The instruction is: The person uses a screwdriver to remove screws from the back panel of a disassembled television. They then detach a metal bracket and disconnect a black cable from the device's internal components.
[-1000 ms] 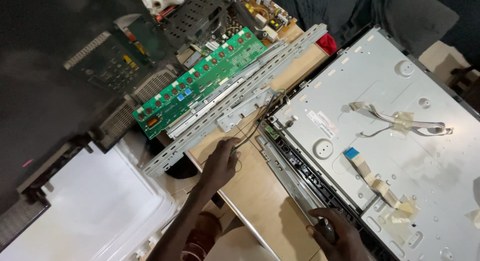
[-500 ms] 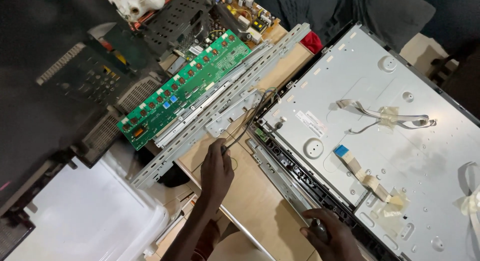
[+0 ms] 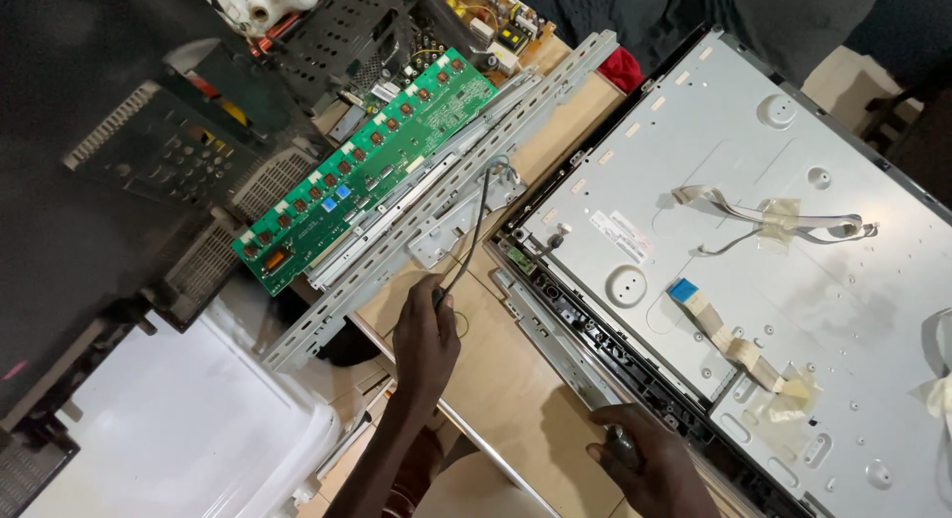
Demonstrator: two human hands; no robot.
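Far left: dark plastic housing (image 3: 89, 181) w/ vent grilles, lying flat; below it a white glossy panel (image 3: 169, 439).
Top left-centre: green circuit board (image 3: 362, 166), long, tilted diagonally, row of small brown parts along it; a tan board w/ components (image 3: 496, 17) just behind.
Rails: 2 perforated grey metal rails (image 3: 436, 196) run diagonally beside the green board, touching its lower edge; small metal bracket (image 3: 466, 216) lies against them.
Tabletop: tan wood tabletop (image 3: 506, 379), bare strip betw. rails and the big panel.
Left hand: left hand (image 3: 424, 345) over the tabletop, fingers clenched on the end of a thin dark wire (image 3: 476, 230).
Wire: runs up from the left hand, curves to the bracket near the rails; top end loops there.
Right hand: right hand (image 3: 650, 463) at bottom edge, fingers curled around a dark tool handle (image 3: 620, 444), resting at the panel's lower frame edge; tip not visible.
Right: large grey metal display back panel (image 3: 793, 310), tilted, fills the right side; 2 flat ribbon cables (image 3: 764, 216) taped down on it w/ beige tape.
Top centre: small red object (image 3: 623, 70) betw. rails and panel corner.
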